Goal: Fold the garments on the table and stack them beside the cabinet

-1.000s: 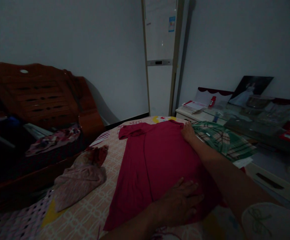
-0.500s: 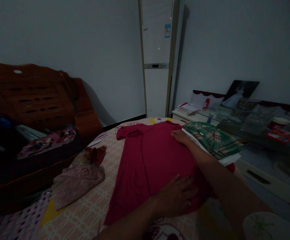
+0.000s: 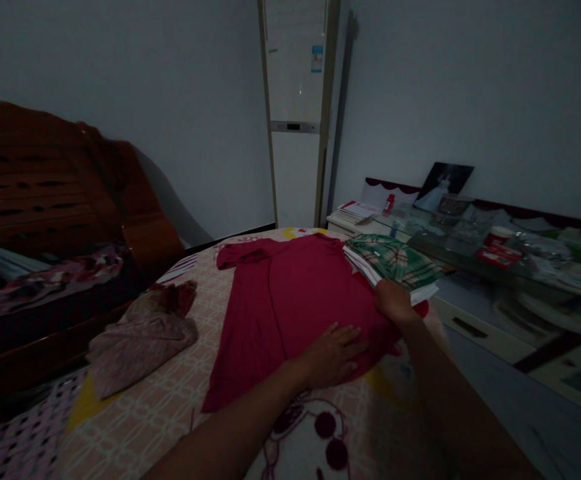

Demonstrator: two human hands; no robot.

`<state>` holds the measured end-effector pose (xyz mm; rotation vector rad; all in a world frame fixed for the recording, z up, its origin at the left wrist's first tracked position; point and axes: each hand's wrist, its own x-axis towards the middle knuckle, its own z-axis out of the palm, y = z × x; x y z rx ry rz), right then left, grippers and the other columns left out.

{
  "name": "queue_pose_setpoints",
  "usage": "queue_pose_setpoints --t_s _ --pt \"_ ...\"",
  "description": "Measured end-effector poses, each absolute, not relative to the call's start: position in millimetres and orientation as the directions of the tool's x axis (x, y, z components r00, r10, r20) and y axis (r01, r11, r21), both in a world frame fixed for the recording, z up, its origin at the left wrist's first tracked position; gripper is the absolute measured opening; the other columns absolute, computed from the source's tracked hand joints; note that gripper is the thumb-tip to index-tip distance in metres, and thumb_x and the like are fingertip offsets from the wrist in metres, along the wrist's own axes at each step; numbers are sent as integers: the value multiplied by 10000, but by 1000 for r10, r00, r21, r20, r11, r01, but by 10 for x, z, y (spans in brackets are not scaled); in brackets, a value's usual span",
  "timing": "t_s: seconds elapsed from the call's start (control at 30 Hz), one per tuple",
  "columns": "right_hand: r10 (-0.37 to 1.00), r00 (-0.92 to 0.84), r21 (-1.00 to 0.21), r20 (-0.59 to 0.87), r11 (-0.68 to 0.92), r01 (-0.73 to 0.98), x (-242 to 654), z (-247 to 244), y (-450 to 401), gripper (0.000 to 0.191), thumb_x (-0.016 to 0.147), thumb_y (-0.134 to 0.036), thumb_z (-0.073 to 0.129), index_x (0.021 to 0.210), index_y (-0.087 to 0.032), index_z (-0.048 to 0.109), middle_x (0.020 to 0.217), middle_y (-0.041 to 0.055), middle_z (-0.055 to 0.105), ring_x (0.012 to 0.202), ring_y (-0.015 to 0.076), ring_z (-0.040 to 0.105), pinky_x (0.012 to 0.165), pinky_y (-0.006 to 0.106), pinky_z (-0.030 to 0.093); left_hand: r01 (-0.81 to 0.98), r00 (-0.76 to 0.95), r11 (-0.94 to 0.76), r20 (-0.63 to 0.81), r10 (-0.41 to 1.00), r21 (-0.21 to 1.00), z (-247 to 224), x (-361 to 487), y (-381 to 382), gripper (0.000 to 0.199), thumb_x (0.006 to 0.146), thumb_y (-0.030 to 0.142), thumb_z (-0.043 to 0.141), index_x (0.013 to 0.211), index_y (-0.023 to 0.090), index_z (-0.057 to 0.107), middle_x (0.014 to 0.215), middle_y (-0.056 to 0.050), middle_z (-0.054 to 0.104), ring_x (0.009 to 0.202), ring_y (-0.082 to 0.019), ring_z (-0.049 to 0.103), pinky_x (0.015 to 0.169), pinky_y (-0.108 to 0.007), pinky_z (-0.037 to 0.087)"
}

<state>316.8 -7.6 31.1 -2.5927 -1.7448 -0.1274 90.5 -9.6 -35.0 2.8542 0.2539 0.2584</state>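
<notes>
A dark pink short-sleeved shirt [image 3: 300,293] lies spread on the patterned table cover [image 3: 180,393], its left part folded in along a lengthwise crease. My left hand [image 3: 333,353] rests flat on the lower part of the shirt with its fingers spread. At the shirt's right edge, my right hand [image 3: 394,301] is closed with curled fingers on the fabric; its fingertips are hidden. Just beyond that hand is a green plaid folded cloth [image 3: 395,259] on top of white folded layers [image 3: 365,265].
A crumpled pinkish garment [image 3: 143,347] lies on the table's left side. At the far left stands a wooden bench [image 3: 45,180] with cloth on it. A glass-topped cabinet [image 3: 435,247] with clutter runs along the right wall. A tall air conditioner [image 3: 295,173] stands in the corner.
My right hand has come down along the shirt's right edge towards me and curled closed. My left hand stays flat on the shirt. The view has turned slightly right.
</notes>
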Motion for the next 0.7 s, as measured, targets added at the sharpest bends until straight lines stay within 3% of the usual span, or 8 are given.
queue_pose_setpoints --t_s 0.13,0.3,0.37,0.57,0.63,0.7 --pt "919 394 107 -17 -390 915 3091 288 -242 296 870 -255 572 1097 -100 681 1123 220 685 1075 283 653 843 326 463 156 969 -948 145 201 276 -340 899 -98 528 972 363 418 1479 219 389 1569 -146 333 1456 -279 296 1179 -542 222" --pt "912 407 83 -48 -402 912 3176 257 -349 293 850 -260 587 1096 -125 671 1161 194 670 1082 268 641 813 309 460 148 965 -952 173 198 268 -402 920 -76 538 963 361 439 1483 235 380 1569 -137 337 1447 -274 315 1177 -538 225" --pt "911 411 8 -16 -411 912 3229 227 -346 239 840 -215 569 1027 -128 689 1090 172 694 1017 244 656 770 286 450 153 965 -954 170 201 259 -422 930 -72 535 964 368 437 1479 236 385 1569 -137 338 1447 -275 315 1176 -536 229" --pt "912 403 -404 85 -338 850 3320 222 -256 142 686 -171 666 813 -127 711 770 50 711 714 162 635 627 223 423 156 965 -952 165 204 263 -371 916 -87 516 963 364 435 1460 229 415 1564 -141 346 1446 -269 318 1178 -534 230" --pt "912 401 -433 85 -329 839 3354 223 -251 177 667 -180 695 835 -130 717 765 40 712 703 157 632 632 219 433 158 965 -947 160 208 278 -348 909 -91 522 958 360 447 1461 223 416 1563 -147 346 1445 -276 320 1175 -541 232" --pt "922 384 -366 59 -338 867 3404 210 -269 177 673 -173 700 843 -130 723 803 59 724 749 166 647 659 217 440 157 966 -942 153 209 297 -340 907 -94 525 956 360 453 1461 217 419 1560 -152 348 1446 -282 318 1176 -546 227"
